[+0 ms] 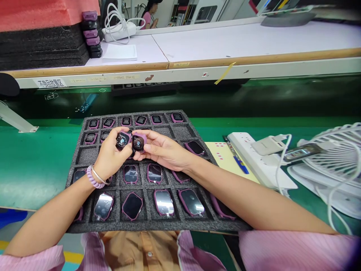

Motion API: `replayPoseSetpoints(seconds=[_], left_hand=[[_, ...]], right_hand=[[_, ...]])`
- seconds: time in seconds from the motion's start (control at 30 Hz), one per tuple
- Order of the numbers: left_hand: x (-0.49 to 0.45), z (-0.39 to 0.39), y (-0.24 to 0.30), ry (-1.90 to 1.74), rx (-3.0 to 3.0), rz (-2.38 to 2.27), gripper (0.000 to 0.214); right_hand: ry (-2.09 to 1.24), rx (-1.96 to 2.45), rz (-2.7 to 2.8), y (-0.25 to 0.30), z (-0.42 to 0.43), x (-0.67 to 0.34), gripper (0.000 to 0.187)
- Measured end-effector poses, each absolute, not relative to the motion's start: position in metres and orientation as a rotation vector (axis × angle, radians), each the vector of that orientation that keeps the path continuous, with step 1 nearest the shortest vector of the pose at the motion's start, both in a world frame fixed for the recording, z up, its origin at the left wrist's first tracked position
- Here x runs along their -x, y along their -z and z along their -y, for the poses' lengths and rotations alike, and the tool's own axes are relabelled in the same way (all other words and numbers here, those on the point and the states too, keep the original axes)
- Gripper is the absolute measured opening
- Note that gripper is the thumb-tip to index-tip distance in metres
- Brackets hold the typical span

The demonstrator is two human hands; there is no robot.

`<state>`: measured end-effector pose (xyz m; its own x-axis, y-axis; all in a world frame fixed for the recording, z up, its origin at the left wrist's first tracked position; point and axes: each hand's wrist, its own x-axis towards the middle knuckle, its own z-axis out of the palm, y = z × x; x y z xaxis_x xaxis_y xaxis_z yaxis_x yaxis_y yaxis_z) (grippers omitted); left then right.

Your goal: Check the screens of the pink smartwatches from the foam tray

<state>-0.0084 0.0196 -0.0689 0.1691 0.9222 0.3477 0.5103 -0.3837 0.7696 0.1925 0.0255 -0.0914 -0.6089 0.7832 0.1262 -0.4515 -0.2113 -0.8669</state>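
Left hand: thumb and fingers of the left hand [111,155] closed around a round-dial watch [122,140], screen lit and facing the camera
Right hand: the right hand [165,151] pinches a purple-cased watch [138,143] by its edges, screen lit too, right beside the first one
Watch position: both held close together over the middle of the grey foam tray [146,226]
Left wrist: purple coil band [91,177] plus silver bangle [98,175]
Tray, far rows: purple-framed watches in cells, small light text on dark screens
Tray, near rows: more purple-framed watches, dark or glossy screens, some tilted in their cells
Right of tray: yellow sheet [220,155], blue pen [240,165], white power strip [244,151], white fan [335,158], all on green bench [42,162]
Shelf, left end: watch stack [91,34] beside black foam [42,49]; white cable [114,19] near
Background: person in pink [146,19], well apart from the tray
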Motion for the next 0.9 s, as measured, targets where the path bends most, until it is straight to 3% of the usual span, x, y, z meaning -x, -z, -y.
replayPoseSetpoints(seconds=[0.9], left_hand=[[0.0077, -0.0197, 0.0693, -1.111, -1.975, -1.324, 0.043]], right_hand=[[-1.904, 0.423, 1.24, 0.0912, -0.0249, -0.1941, 0.053]])
